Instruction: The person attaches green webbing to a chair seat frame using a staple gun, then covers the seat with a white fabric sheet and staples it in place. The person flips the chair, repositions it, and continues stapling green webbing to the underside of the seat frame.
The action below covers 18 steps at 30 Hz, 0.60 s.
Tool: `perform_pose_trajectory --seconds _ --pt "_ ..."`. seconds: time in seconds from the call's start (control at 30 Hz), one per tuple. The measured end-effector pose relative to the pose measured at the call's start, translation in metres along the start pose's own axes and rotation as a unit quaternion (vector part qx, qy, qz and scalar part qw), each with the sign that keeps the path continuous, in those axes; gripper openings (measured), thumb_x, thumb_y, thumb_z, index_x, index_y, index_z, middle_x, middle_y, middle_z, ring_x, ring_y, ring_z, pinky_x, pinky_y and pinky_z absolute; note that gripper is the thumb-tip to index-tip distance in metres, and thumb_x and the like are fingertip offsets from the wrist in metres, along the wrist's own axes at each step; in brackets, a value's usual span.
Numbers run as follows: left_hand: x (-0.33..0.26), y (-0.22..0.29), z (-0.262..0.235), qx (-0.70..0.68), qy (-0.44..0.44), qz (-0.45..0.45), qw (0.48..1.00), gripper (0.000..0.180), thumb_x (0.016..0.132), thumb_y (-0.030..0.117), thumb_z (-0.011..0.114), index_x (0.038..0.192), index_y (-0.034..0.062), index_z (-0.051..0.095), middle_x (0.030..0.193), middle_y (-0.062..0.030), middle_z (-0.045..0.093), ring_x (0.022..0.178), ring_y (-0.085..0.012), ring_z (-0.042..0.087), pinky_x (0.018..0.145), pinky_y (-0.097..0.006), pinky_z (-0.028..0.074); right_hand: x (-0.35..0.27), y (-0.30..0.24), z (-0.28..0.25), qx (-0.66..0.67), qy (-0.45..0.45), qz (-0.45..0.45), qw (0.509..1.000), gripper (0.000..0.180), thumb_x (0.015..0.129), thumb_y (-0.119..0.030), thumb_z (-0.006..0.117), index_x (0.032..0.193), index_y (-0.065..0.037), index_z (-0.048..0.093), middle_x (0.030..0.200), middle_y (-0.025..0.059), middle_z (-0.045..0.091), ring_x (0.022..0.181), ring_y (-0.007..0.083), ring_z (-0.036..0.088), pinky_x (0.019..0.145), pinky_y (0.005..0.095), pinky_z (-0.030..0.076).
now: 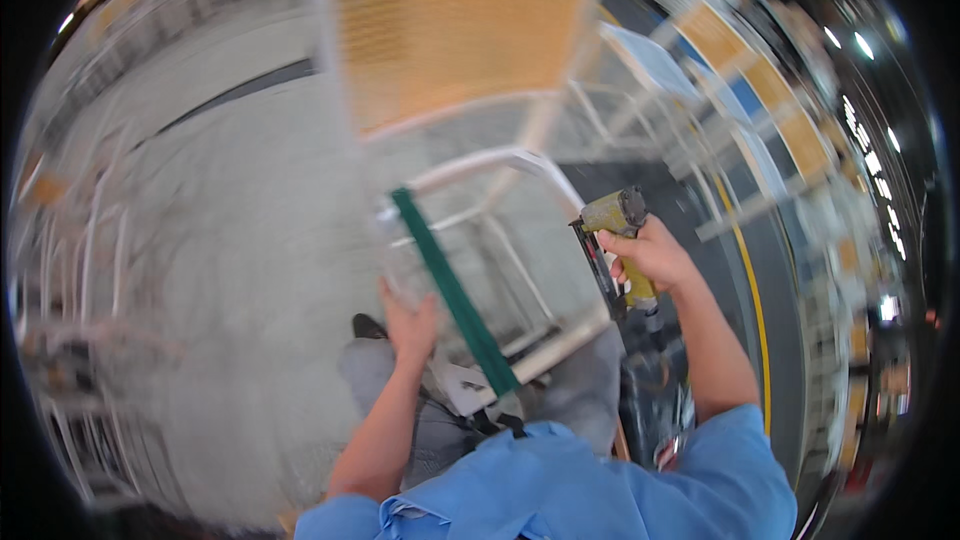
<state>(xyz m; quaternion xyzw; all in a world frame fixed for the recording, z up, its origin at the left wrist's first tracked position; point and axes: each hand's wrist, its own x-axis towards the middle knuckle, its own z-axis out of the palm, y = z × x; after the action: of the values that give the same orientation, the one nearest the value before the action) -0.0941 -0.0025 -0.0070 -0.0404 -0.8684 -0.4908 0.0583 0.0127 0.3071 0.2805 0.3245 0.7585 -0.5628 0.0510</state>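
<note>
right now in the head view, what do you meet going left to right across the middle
left hand resting on the white frame → green strip slanting across the frame → right hand holding the yellow nail gun → yellow floor line

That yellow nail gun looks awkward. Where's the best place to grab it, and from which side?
Probably by the handle below its yellow head, as the right hand grips the nail gun now. Come from the right, the open side: the long dark magazine runs down its left side and the white frame lies beyond. The left hand rests on that frame, beside the green strip.
</note>
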Motion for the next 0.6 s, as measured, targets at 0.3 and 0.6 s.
perform_pose_trajectory --seconds 0.3,0.6 --pt "0.001 0.038 0.000 -0.263 -0.149 -0.219 0.928 0.070 0.091 0.003 0.059 0.155 0.0035 0.031 0.096 -0.0136 0.062 0.056 -0.0200 0.058 0.048 -0.035 0.050 -0.179 0.179 -0.161 0.013 0.161 0.243 0.957 0.034 0.095 -0.028 0.079 0.119 -0.006 0.069 0.096 0.0083 0.069 0.063 0.0167 0.064 0.055 0.0330 0.054" --pt "0.029 0.031 -0.021 -0.027 -0.062 -0.040 0.997 0.068 0.099 0.025 0.070 0.155 0.0014 0.041 0.103 -0.0146 0.067 0.072 -0.0176 0.065 0.070 -0.032 0.055 -0.136 0.416 -0.163 0.419 0.136 0.237 0.866 0.037 0.102 -0.038 0.071 0.126 -0.010 0.063 0.099 0.0087 0.067 0.076 0.0258 0.072 0.067 0.0412 0.064"
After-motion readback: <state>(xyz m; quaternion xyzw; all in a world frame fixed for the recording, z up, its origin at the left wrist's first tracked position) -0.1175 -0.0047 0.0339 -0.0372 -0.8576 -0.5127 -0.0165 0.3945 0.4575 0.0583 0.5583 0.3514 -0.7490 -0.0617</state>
